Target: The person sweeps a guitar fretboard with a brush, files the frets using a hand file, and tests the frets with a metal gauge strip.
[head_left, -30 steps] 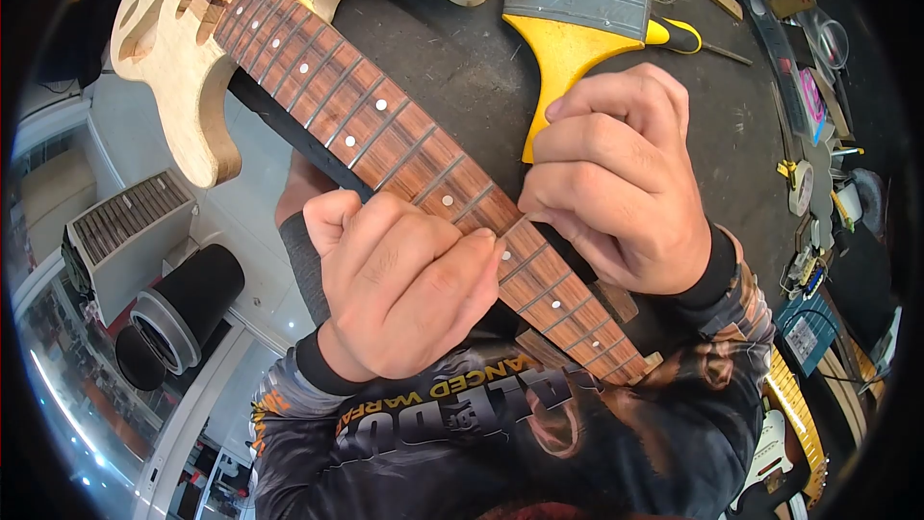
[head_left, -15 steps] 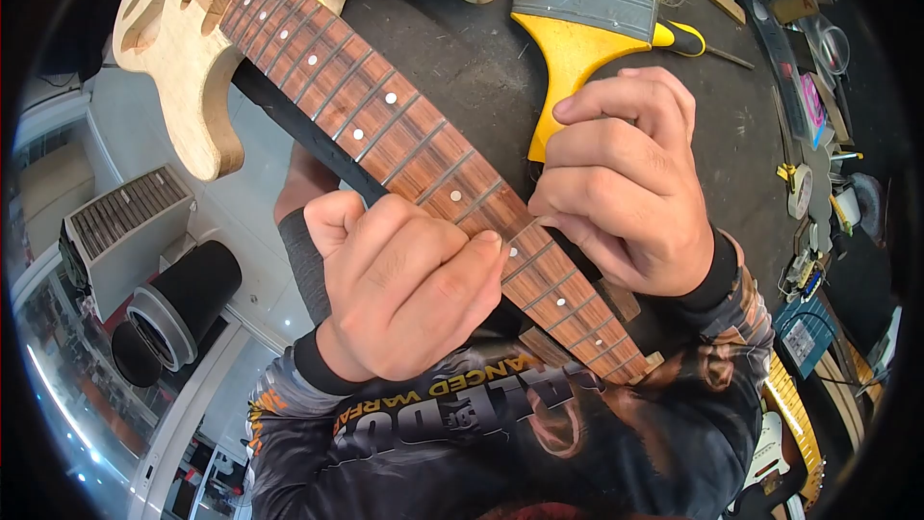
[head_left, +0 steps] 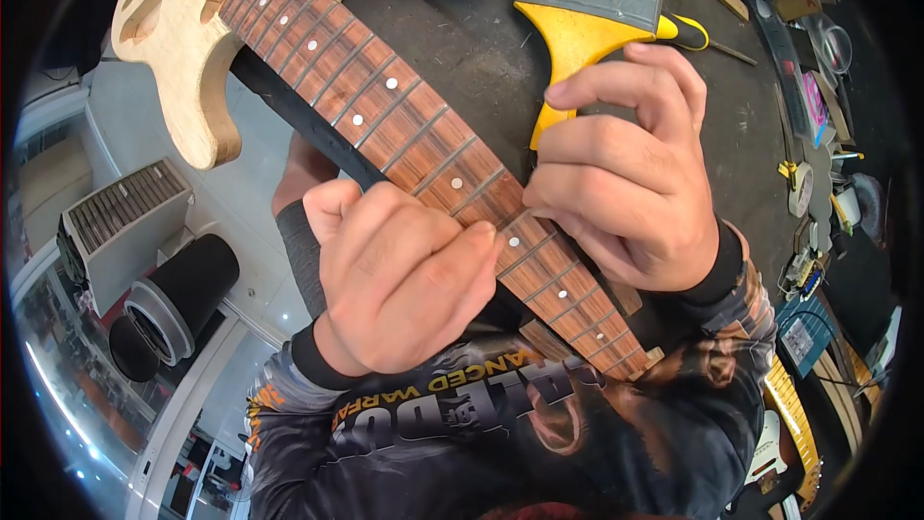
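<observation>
An unfinished guitar's neck [head_left: 390, 120] runs diagonally across the view, its dark reddish-brown fretboard marked with white dots and metal frets. It joins a bare pale wood guitar body [head_left: 207, 120] at the upper left. My left hand [head_left: 404, 279] is closed, its thumb and finger pinched at the fretboard's near edge beside a white dot. Across the neck, my right hand [head_left: 626, 169] pinches thumb and index finger at the opposite edge, with the other fingers curled. Both pinches meet the same fret line. Whatever thin piece they hold, if any, is too small to make out.
A wide yellow-handled brush [head_left: 587, 24] lies on the dark bench [head_left: 452, 48] behind my right hand, with a yellow-and-black handled tool [head_left: 683, 34] beside it. Tape [head_left: 799, 190] and small parts line the right side. A black bin [head_left: 188, 289] stands on the floor at left.
My right hand has shifted slightly up, its outer fingers lifting and spreading a little. My left hand has moved up very slightly. Both pinches stay at the fretboard's edges.
</observation>
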### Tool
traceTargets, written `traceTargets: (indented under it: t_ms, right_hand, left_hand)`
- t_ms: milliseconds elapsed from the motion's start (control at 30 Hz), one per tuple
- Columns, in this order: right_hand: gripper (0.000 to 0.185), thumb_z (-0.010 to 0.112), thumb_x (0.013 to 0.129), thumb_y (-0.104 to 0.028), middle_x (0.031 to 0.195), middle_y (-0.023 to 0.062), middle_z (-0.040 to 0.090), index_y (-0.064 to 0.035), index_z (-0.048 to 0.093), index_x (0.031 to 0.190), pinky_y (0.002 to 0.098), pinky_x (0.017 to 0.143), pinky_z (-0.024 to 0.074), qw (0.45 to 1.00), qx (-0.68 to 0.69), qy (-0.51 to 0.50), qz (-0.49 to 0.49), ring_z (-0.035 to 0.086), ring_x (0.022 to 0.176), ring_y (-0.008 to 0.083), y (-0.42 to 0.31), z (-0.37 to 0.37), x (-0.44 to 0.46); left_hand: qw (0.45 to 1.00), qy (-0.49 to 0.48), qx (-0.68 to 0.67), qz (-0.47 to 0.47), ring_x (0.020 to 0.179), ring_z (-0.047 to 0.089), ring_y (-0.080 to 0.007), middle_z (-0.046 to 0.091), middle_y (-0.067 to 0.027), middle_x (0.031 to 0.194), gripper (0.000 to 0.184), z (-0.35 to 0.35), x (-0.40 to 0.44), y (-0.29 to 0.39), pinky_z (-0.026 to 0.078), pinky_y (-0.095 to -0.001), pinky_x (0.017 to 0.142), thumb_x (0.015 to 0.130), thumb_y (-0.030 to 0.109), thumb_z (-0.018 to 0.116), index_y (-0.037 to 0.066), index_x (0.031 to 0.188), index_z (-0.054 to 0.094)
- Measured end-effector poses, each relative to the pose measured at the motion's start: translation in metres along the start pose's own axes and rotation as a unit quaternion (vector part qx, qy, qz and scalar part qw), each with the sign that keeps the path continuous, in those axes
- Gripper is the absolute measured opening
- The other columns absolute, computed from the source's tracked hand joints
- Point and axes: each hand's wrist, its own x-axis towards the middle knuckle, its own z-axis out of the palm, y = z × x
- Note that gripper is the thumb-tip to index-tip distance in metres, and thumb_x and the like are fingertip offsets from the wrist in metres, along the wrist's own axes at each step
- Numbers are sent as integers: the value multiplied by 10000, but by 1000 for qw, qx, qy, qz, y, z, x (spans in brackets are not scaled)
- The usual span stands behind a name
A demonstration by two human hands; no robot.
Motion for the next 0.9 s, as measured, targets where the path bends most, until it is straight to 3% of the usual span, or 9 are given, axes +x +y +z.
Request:
traceTargets:
  t_ms: [900]
  right_hand:
    - [212,861,734,-165,1044,-53,755,-201,797,933,617,1334,316,999,-28,14,-26,748,1287,304,-7,4,1]
  left_hand:
    - [1000,15,9,7,740,609,-232,693,-21,873,401,-1,-5,1,381,-438,811,780,-61,933,74,1126,783]
